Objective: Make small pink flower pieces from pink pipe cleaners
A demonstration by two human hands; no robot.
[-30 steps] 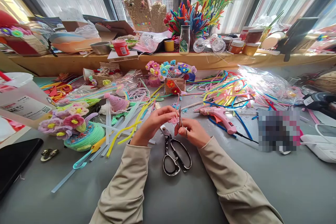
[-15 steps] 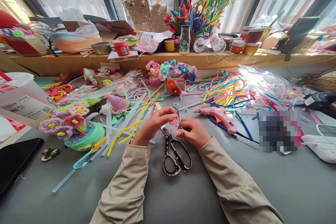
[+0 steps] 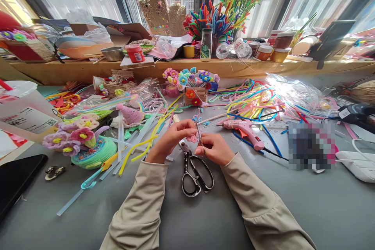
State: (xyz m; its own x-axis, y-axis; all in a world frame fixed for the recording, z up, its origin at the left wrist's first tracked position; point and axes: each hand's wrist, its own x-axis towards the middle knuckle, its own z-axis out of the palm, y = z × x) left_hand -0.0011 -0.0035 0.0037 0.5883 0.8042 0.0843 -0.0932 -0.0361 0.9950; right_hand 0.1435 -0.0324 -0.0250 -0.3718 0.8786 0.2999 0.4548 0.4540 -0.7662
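Observation:
My right hand (image 3: 215,148) is closed around small scissors (image 3: 199,134), whose thin blades point up and away from me. Facing it, my left hand (image 3: 172,140) has its fingers pinched on a thin pink pipe cleaner (image 3: 199,112) that rises near the blade tips. The fingers partly cover it. Pink fuzzy scraps (image 3: 192,139) lie on the table between the hands. Just below them rest large black-handled shears (image 3: 195,174), their worn handles toward me and held by neither hand.
A pink glue gun (image 3: 244,131) lies to the right, before a heap of pipe cleaners (image 3: 254,103). Fuzzy flowers fill a small woven box (image 3: 195,97) ahead. Left are glue sticks (image 3: 120,136), a green flower-topped piece (image 3: 96,154), a phone (image 3: 20,179) and a drink cup (image 3: 27,113).
The pink pipe cleaner's upper end has dropped lower and shifted slightly left. Both hands stay nearly in place, with the scissors moved only slightly.

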